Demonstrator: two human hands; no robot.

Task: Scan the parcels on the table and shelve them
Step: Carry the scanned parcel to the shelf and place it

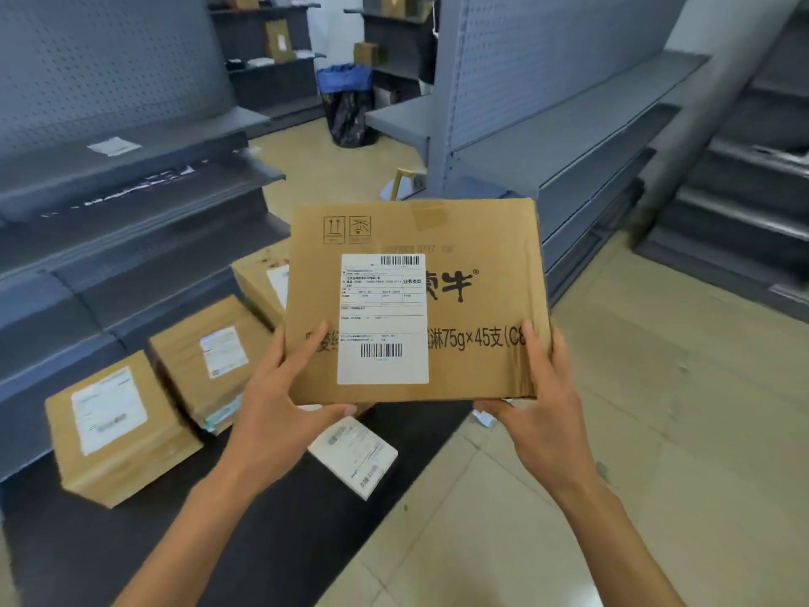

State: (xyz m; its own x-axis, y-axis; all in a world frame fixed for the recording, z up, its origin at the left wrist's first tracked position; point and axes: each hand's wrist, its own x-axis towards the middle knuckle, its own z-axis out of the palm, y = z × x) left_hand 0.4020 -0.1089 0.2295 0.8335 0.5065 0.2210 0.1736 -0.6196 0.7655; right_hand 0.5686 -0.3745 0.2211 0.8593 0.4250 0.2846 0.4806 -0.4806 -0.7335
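Parcels at 8 o'clock on dark table (271, 541): box (114, 427), blurred; second box (210, 361); third box (262, 287), mostly hidden behind carton; white packet (353, 454) at 6 o'clock, partly covered. Label text unreadable. Grey shelves (131, 199) at 10 o'clock and at 2 o'clock; open tiled floor (656, 453) at 4 o'clock. Carton (459, 300) at centre, lifted, label (383, 319) facing up. Left hand (280, 403) gripping lower left corner, right hand (540, 403) gripping lower right; fingers beneath hidden.
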